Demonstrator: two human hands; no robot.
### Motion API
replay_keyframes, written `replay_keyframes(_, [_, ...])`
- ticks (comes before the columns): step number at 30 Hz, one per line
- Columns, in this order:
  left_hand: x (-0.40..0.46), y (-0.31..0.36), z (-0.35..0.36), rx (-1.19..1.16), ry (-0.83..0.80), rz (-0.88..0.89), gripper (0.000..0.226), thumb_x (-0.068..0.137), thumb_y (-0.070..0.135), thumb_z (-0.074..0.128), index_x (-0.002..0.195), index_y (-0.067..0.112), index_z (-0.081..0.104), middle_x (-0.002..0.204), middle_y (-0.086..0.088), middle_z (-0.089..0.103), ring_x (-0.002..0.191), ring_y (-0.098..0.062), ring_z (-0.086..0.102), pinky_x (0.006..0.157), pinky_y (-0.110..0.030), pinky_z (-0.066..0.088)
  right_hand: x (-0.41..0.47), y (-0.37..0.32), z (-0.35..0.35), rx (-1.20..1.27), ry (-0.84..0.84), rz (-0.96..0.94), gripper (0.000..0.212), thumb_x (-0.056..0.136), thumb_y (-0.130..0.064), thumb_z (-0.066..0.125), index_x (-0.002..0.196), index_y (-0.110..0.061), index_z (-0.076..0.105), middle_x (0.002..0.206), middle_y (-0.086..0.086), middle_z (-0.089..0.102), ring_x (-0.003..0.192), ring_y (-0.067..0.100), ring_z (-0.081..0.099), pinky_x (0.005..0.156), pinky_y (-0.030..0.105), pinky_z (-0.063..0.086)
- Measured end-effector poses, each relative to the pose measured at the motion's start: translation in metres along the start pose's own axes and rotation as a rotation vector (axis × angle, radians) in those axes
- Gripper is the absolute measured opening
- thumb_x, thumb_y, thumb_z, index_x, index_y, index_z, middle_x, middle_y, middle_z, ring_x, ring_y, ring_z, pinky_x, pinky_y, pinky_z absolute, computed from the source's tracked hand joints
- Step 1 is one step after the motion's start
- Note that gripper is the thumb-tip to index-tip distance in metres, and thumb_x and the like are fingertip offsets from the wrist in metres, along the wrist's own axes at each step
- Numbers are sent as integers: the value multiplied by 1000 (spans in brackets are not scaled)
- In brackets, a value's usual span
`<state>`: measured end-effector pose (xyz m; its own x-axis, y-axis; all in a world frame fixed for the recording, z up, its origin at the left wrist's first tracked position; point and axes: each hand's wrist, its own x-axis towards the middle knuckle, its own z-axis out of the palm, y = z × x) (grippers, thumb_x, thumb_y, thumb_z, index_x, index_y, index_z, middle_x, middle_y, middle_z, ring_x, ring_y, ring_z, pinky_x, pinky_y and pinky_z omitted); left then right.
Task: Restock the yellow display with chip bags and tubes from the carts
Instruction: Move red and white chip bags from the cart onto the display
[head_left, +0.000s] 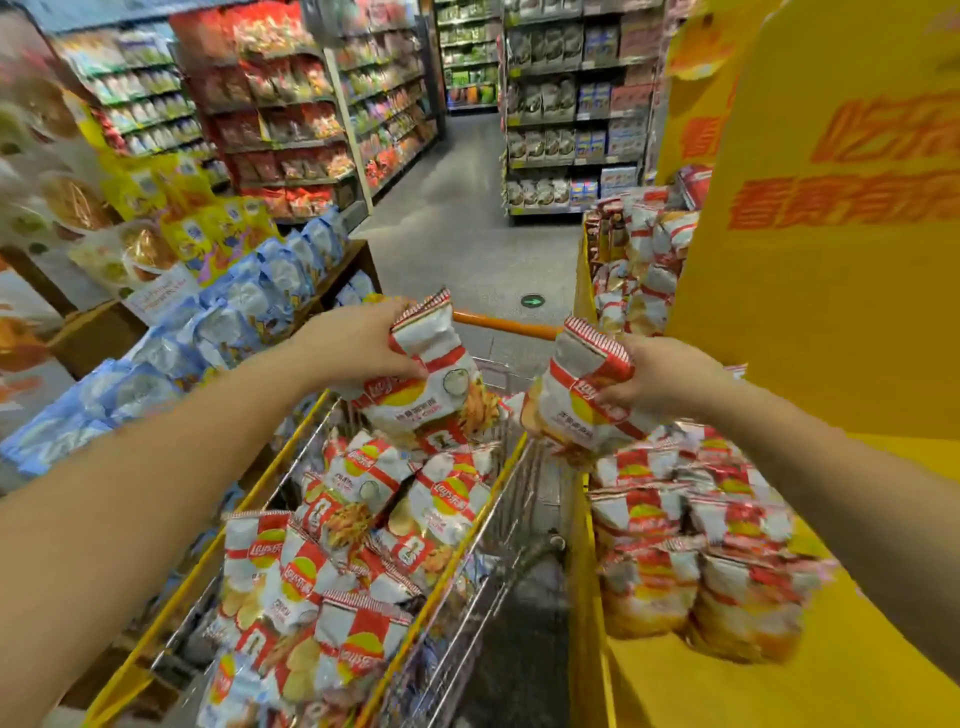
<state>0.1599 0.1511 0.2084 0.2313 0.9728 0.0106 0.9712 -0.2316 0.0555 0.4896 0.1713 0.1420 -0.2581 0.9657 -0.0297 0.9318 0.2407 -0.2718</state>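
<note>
Left hand (358, 340) gripping chip bag (431, 384), right hand (660, 371) gripping another bag (576, 400)

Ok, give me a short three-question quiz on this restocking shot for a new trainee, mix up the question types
1. True or false: the left hand holds nothing.
2. The chip bag in the right hand is over: A) the cart's middle, B) the yellow display's edge, C) the floor aisle.
3. Fill in: the cart handle is coloured ____.

Key:
1. False, it grips a chip bag above the cart.
2. B, the right-hand bag sits by the display's stacked bags.
3. Orange.
</note>
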Motion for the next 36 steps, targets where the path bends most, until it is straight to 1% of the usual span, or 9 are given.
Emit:
replay_keyframes(5, [-6, 104, 18, -52, -62, 152, 68, 73, 62, 71, 127, 28, 48, 115, 7, 57, 113, -22, 56, 83, -30, 42, -96, 72, -25, -200, -80, 27, 56, 76, -59, 71, 120, -31, 51, 117, 1, 66, 106, 27, 61, 74, 29, 45])
replay_keyframes(8, [-14, 172, 44, -28, -118, 208, 76, 75, 59, 72, 137, 27, 42, 132, 2, 57, 120, -24, 54, 79, -27, 37, -147, 109, -33, -301, -197, 64, 57, 77, -54, 71, 125, -30, 52, 113, 1, 67, 99, 25, 62, 67, 25, 40])
replay_keyframes(14, [-30, 266, 124, 24, -269, 307, 78, 70, 70, 67, 126, 23, 40, 123, -1, 60, 110, -26, 58, 77, -38, 50, -206, 169, 4, -302, -459, 115, 42, 73, -53, 74, 104, -34, 52, 107, -3, 67, 92, 21, 61, 69, 28, 46])
replay_keyframes(18, [-45, 314, 181, 11, -351, 361, 59, 75, 63, 69, 111, 26, 41, 102, 4, 61, 98, -22, 60, 62, -33, 42, -227, 199, 51, -384, -533, 77, 55, 75, -57, 70, 119, -33, 49, 114, 0, 64, 103, 25, 60, 68, 30, 45])
replay_keyframes(23, [-56, 335, 247, 98, -373, 358, 64, 81, 53, 68, 129, 21, 39, 107, -3, 65, 95, -27, 63, 63, -35, 47, -236, 212, 108, -398, -514, -30, 43, 81, -49, 67, 114, -28, 49, 111, -1, 64, 100, 26, 60, 64, 30, 39])
replay_keyframes(26, [-59, 336, 275, 191, -355, 371, 53, 85, 43, 67, 122, 15, 43, 105, -7, 65, 93, -30, 64, 65, -36, 44, -229, 225, 147, -386, -481, -83, 43, 82, -48, 65, 114, -26, 47, 107, 1, 64, 96, 28, 62, 72, 35, 48])
replay_keyframes(30, [-58, 327, 301, 201, -317, 351, 48, 84, 40, 67, 120, 14, 47, 111, -7, 65, 98, -29, 62, 75, -37, 43, -216, 231, 183, -366, -403, -124, 31, 85, -38, 63, 108, -24, 47, 104, 1, 61, 97, 26, 60, 80, 36, 39])
replay_keyframes(33, [-54, 318, 313, 172, -314, 304, 51, 86, 42, 65, 124, 15, 45, 118, -6, 61, 109, -27, 59, 88, -39, 44, -209, 235, 201, -365, -376, -101, 35, 85, -39, 63, 112, -23, 47, 110, 2, 62, 103, 25, 59, 83, 36, 39])
replay_keyframes(36, [-50, 307, 324, 154, -336, 259, 56, 85, 45, 66, 126, 15, 43, 122, -6, 59, 112, -27, 57, 91, -39, 43, -204, 235, 210, -371, -344, -119, 32, 87, -35, 61, 114, -23, 48, 116, 3, 60, 111, 25, 54, 88, 38, 39])
